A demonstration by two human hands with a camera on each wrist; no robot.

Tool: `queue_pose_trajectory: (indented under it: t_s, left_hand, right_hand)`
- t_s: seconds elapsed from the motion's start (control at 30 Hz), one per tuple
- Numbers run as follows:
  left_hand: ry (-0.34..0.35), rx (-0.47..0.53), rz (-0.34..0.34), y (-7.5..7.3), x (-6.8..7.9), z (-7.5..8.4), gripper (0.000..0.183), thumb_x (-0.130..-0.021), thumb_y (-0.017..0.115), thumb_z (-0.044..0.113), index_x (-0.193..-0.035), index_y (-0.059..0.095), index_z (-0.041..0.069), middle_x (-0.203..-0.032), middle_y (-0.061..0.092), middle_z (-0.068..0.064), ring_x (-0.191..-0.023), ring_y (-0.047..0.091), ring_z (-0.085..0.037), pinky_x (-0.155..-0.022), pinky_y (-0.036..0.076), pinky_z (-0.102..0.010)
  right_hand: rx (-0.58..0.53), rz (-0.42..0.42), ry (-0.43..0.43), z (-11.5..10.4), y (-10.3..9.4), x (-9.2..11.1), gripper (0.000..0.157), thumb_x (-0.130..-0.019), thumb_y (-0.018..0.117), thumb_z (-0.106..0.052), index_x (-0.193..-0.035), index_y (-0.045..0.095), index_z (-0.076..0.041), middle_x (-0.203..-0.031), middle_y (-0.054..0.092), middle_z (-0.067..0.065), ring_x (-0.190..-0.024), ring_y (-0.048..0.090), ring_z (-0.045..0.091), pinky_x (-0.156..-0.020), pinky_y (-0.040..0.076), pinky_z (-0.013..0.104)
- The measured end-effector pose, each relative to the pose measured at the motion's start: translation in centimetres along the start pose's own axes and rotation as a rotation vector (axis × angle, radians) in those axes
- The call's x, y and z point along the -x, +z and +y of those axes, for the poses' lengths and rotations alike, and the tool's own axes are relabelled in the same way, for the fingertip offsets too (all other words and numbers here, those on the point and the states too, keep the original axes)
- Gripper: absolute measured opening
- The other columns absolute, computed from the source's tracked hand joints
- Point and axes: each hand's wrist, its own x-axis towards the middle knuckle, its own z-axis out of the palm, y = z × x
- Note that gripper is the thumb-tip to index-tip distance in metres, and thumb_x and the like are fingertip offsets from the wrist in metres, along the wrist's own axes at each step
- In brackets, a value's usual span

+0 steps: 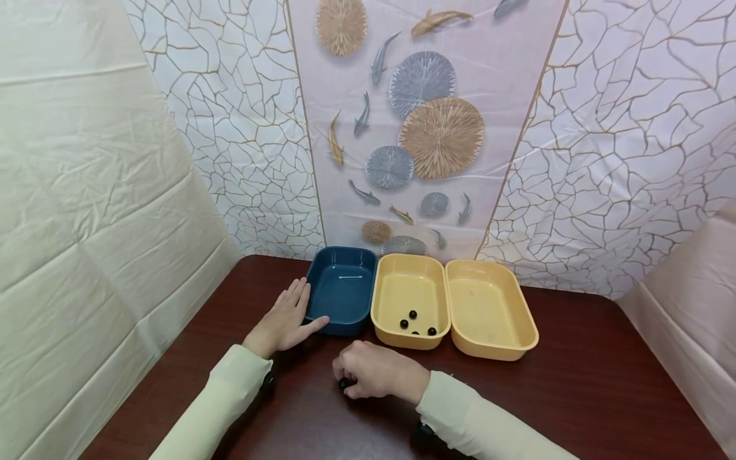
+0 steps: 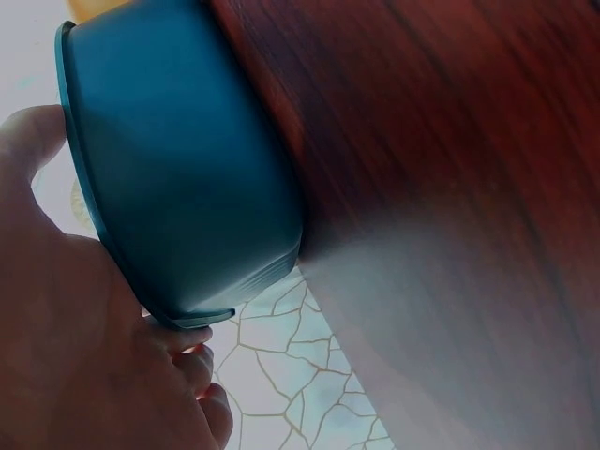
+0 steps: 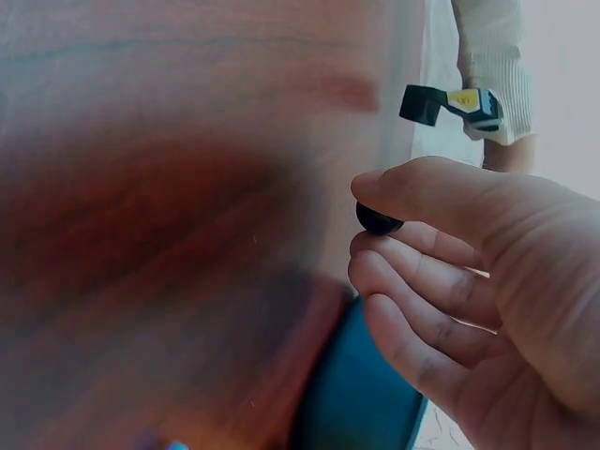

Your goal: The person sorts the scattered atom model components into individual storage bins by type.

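Between thumb and fingers, my right hand (image 1: 379, 370) pinches a small black ball (image 3: 378, 220) low over the front of the table, nearer to me than the trays. My left hand (image 1: 282, 324) rests at the near left corner of a blue tray (image 1: 342, 303), fingers straight along its left side and thumb over the front rim. In the left wrist view the thumb touches the tray's rim. A thin white cotton swab (image 1: 350, 277) lies inside the blue tray. Several black balls (image 1: 413, 314) sit near the front of the middle yellow tray (image 1: 408, 287).
Another yellow tray (image 1: 489, 306) stands to the right, touching the middle one; all three form a row at the back of the dark red-brown table (image 1: 581, 383). A patterned cloth (image 1: 425, 211) hangs behind them. A pale cloth (image 1: 115, 191) hangs at the left.
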Motion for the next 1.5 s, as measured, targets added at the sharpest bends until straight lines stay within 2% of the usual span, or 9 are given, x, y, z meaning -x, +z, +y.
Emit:
queue_pose_trajectory:
  t_s: [0.33, 0.53, 0.67, 1.03, 1.3, 1.5]
  left_hand:
    - [0.001, 0.006, 0.006, -0.1, 0.2, 0.1, 0.101, -0.104, 0.046, 0.068, -0.166, 0.017, -0.006, -0.177, 0.012, -0.024, -0.165, 0.009, -0.043, -0.133, 0.015, -0.06]
    - [-0.002, -0.009, 0.01, -0.1, 0.2, 0.1, 0.101, -0.104, 0.046, 0.068, -0.166, 0.017, -0.005, -0.177, 0.012, -0.023, -0.166, 0.008, -0.042, -0.134, 0.015, -0.059]
    - [0.0, -0.014, 0.007, 0.1, 0.1, 0.1, 0.101, -0.103, 0.045, 0.068, -0.166, 0.017, -0.005, -0.177, 0.012, -0.023, -0.166, 0.008, -0.041, -0.134, 0.015, -0.058]
    - [0.003, -0.002, 0.001, -0.1, 0.0, 0.1, 0.101, -0.103, 0.046, 0.067, -0.166, 0.016, -0.006, -0.177, 0.011, -0.024, -0.165, 0.008, -0.043, -0.133, 0.014, -0.061]
    - [0.007, -0.008, 0.004, 0.0, 0.0, -0.1, 0.1, -0.103, 0.047, 0.066, -0.167, 0.015, -0.005, -0.177, 0.011, -0.022, -0.166, 0.007, -0.041, -0.134, 0.014, -0.059]
    - [0.006, -0.013, 0.001, 0.2, -0.1, -0.2, 0.101, -0.103, 0.046, 0.067, -0.167, 0.016, -0.005, -0.177, 0.011, -0.023, -0.166, 0.008, -0.042, -0.134, 0.015, -0.06]
  right_hand:
    - [0.058, 0.052, 0.006, 0.9, -1.9, 1.1, 0.01, -0.091, 0.083, -0.015, -0.099, 0.078, -0.014, -0.091, 0.074, -0.003, -0.078, 0.062, -0.001, -0.068, 0.05, 0.01]
    - [0.058, 0.086, 0.058, 1.4, -3.0, 1.7, 0.011, -0.09, 0.083, -0.015, -0.099, 0.077, -0.015, -0.089, 0.072, -0.004, -0.075, 0.058, -0.001, -0.068, 0.051, 0.013]
    - [0.047, 0.114, 0.075, 1.8, -3.9, 2.0, 0.012, -0.091, 0.083, -0.015, -0.101, 0.077, -0.012, -0.091, 0.073, -0.002, -0.076, 0.061, 0.002, -0.07, 0.054, 0.015]
    - [0.06, 0.172, 0.104, 2.6, -8.1, 3.1, 0.014, -0.092, 0.083, -0.016, -0.104, 0.078, -0.012, -0.098, 0.077, 0.002, -0.087, 0.07, 0.013, -0.079, 0.06, 0.021]
    - [0.091, 0.224, 0.142, 4.8, -11.1, 4.2, 0.01, -0.09, 0.08, -0.008, -0.099, 0.077, -0.008, -0.096, 0.077, 0.003, -0.089, 0.073, 0.017, -0.078, 0.06, 0.027]
    - [0.081, 0.23, 0.203, 7.3, -11.2, 4.9, 0.012, -0.091, 0.08, -0.009, -0.103, 0.078, -0.006, -0.096, 0.077, 0.004, -0.088, 0.073, 0.015, -0.079, 0.062, 0.031]
